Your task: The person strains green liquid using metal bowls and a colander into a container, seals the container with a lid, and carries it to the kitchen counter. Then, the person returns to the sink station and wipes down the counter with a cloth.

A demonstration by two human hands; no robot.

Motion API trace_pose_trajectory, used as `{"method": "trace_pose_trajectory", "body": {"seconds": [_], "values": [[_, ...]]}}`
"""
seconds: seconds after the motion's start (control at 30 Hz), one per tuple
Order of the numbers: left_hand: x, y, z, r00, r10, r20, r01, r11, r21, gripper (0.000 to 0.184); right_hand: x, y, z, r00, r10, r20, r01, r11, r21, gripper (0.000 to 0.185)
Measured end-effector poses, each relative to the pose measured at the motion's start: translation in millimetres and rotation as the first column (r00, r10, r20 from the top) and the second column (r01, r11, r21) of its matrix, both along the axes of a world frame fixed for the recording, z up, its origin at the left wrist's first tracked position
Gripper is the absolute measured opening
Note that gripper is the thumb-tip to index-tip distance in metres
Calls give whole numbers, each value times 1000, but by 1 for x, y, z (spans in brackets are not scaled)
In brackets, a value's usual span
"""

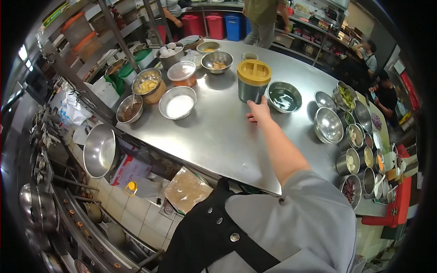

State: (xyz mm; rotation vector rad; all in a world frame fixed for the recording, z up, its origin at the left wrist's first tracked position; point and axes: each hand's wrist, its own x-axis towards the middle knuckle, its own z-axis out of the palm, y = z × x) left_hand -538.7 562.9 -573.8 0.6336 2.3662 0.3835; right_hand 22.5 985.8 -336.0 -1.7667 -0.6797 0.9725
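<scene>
My right hand point(259, 112) reaches over the steel table point(218, 141), palm down. Its fingers are apart, and one fingertip meets the lower edge of a dark cylindrical container point(249, 92) in this view; whether it touches cannot be told. A yellow lid point(254, 73) with a raised middle caps the container, which stands upright. Just right of it is a metal bowl point(284, 97) of dark, shiny liquid. A small cup point(249, 56) stands behind the lid, partly hidden. My left hand is out of view.
On the left side stand a bowl of white powder point(178, 103), a lidded tub point(182, 73) and a bowl of eggs point(170, 51). Empty steel bowls point(328, 126) and several ingredient containers line the right. A large steel basin point(100, 151) sits beyond the table's left edge. People stand farther back.
</scene>
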Motion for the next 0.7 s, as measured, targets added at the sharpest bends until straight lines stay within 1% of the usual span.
{"method": "trace_pose_trajectory", "body": {"seconds": [0.1, 0.17, 0.2, 0.3, 0.5, 0.57, 0.67, 0.7], "values": [[2, -8, 5, 1000, 25, -8, -25, 1000, -12, 30, 5, 10, -2, 994, -21, -103, 26, 999, 39, 86], [3, -14, 6, 999, 41, -14, -41, 999, -25, 30, 5, 13, -1, 989, -97, -108, 103, 993, 60, 85], [4, -15, 6, 999, 43, -18, -44, 999, -31, 30, 6, 15, -4, 990, -116, -74, 122, 990, 74, 84], [5, -26, 7, 998, 56, -30, -57, 997, -49, 31, 7, 18, -7, 990, -119, -69, 125, 989, 84, 81], [6, -63, 13, 995, 84, -54, -87, 994, -68, 32, 2, 41, -20, 994, -48, -102, 58, 994, 97, 72], [8, -88, 19, 991, 113, -69, -118, 991, -68, 32, -1, 50, -20, 988, 34, -149, -25, 998, 60, 76], [16, -114, 41, 984, 158, -82, -163, 985, -63, 32, -9, 66, -25, 976, 127, -178, -115, 990, 80, 72], [19, -119, 46, 981, 172, -85, -178, 981, -69, 33, -15, 63, -19, 967, 159, -198, -142, 985, 99, 70]]}}
